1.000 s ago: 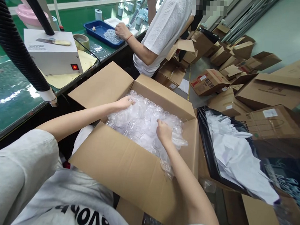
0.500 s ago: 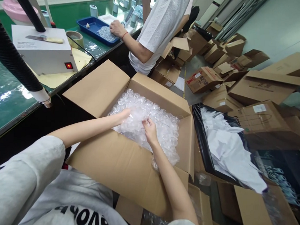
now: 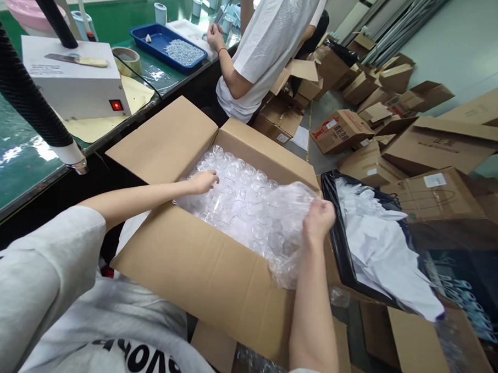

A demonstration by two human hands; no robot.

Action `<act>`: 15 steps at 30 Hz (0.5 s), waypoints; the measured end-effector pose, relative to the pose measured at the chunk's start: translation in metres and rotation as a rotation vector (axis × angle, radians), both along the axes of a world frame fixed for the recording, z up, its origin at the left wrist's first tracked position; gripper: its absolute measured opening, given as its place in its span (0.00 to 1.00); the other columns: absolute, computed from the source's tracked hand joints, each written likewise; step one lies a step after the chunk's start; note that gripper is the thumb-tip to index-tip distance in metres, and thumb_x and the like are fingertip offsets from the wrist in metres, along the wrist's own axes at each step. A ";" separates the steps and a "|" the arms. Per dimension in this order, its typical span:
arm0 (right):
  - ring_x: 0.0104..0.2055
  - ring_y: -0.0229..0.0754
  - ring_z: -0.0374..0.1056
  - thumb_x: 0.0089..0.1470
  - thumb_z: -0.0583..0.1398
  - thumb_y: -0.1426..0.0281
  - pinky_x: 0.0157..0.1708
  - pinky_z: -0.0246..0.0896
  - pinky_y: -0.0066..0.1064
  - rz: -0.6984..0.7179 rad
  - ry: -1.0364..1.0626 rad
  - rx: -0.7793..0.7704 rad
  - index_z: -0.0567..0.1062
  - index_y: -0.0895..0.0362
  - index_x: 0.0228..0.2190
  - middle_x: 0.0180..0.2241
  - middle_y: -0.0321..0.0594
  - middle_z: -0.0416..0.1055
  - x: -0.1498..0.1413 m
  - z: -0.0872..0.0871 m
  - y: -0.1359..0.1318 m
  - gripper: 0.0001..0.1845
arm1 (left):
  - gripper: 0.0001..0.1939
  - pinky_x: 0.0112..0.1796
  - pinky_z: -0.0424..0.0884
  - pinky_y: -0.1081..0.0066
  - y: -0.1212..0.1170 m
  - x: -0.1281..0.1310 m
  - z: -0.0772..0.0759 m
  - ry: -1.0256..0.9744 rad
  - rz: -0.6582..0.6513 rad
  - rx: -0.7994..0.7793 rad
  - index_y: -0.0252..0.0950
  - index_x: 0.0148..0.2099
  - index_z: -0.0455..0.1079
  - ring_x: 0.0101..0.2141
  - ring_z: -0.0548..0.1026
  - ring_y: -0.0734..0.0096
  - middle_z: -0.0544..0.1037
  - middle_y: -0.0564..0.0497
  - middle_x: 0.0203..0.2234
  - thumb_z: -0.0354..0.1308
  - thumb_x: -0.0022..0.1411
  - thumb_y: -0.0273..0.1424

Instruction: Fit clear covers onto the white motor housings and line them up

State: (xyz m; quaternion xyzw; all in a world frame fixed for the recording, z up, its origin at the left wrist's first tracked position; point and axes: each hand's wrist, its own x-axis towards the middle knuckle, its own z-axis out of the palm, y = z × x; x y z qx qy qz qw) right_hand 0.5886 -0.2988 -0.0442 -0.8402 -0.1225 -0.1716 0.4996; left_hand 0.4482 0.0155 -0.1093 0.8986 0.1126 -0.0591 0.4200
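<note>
An open cardboard box (image 3: pixel 204 261) in front of me holds many clear, round plastic pieces (image 3: pixel 236 188) packed close together. At the box's right side my right hand (image 3: pixel 318 218) is closed around a clear plastic bag (image 3: pixel 291 210), which stretches from it over the right part of the pieces. Above the left part of the pieces is my left hand (image 3: pixel 203 182), its fingers curled; what they hold, if anything, is hidden.
To the right stands a black-lined bin (image 3: pixel 348 262) with white sheets (image 3: pixel 370 236). Several cardboard boxes (image 3: pixel 342 133) lie beyond. On the green bench are a white device (image 3: pixel 71 93), a knife (image 3: pixel 89 62) and a blue tray (image 3: pixel 152 42). A co-worker (image 3: pixel 267 44) sits at the bench.
My right hand has moved right to the box's edge, drawing the plastic bag with it. My left hand has shifted slightly left. The co-worker's hand has left the blue tray.
</note>
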 end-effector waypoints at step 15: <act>0.39 0.43 0.74 0.65 0.63 0.58 0.43 0.72 0.39 0.084 0.093 -0.148 0.76 0.59 0.38 0.38 0.40 0.76 -0.004 -0.037 0.007 0.15 | 0.14 0.48 0.77 0.58 0.005 0.041 -0.017 -0.146 -0.503 0.670 0.32 0.52 0.73 0.46 0.77 0.63 0.78 0.44 0.48 0.60 0.71 0.37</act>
